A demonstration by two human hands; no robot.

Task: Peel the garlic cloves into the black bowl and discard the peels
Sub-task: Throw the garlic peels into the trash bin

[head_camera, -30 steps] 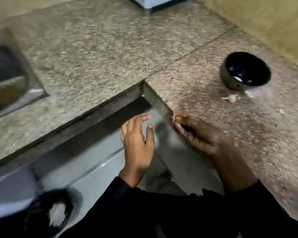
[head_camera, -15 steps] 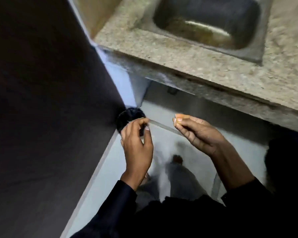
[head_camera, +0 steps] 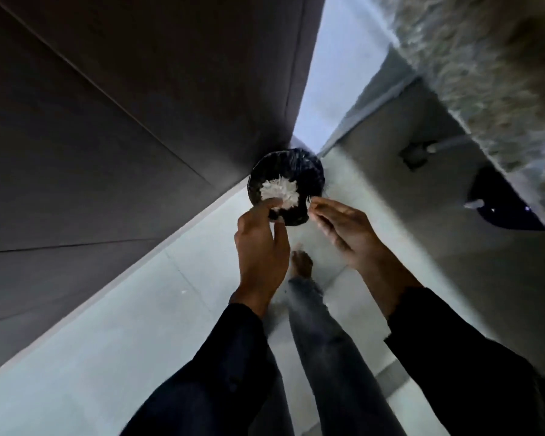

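Down on the floor (head_camera: 114, 335) at twelve o'clock sits the bin (head_camera: 309, 171); my right hand (head_camera: 343, 229) pinches peel (head_camera: 308, 201), left hand (head_camera: 260, 243) fingers loosely curled, so letting go comes next.

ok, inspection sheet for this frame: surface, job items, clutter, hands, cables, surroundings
surface: pale tiled floor; blurred granite counter edge at upper right.
job's things: black-lined bin on the floor in the corner, white peels piled inside; a thin peel scrap at the right hand's fingertips, over the bin. Black bowl and cloves not in view.
clutter: small white fleck on the floor.
grippers: left hand above the bin's near rim, fingers curled, its contents hidden; right hand pinches the scrap.
cables: nothing seen.
surroundings: dark panelled wall at left, dark opening under the counter, the person's bare foot.
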